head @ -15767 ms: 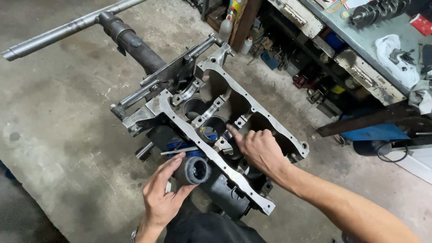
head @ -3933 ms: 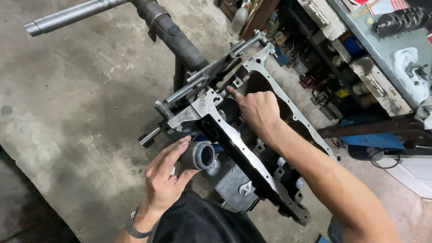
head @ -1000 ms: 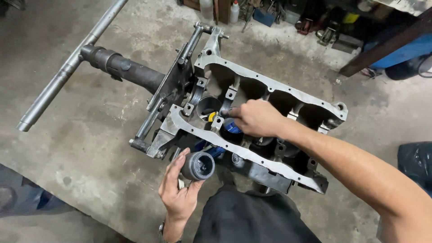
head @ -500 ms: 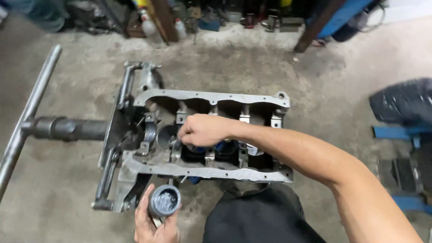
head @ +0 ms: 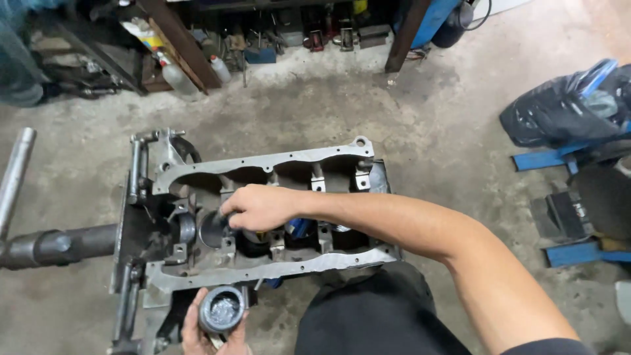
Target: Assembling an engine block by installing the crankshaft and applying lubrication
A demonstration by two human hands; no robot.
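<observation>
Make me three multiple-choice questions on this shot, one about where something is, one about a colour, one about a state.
1. Where is the right hand?
A. inside the engine block
B. on the floor
C. on the stand bar
2. What colour are the frame pieces at right?
A. red
B. blue
C. yellow
3. How is the piston held?
A. lying loose on the floor
B. gripped by the left hand
C. seated in a bore

Answers: 1 A, the fingers reach between the block's rails. 2 B, they are plainly blue. 3 B, the fingers wrap around it below the block.
</observation>
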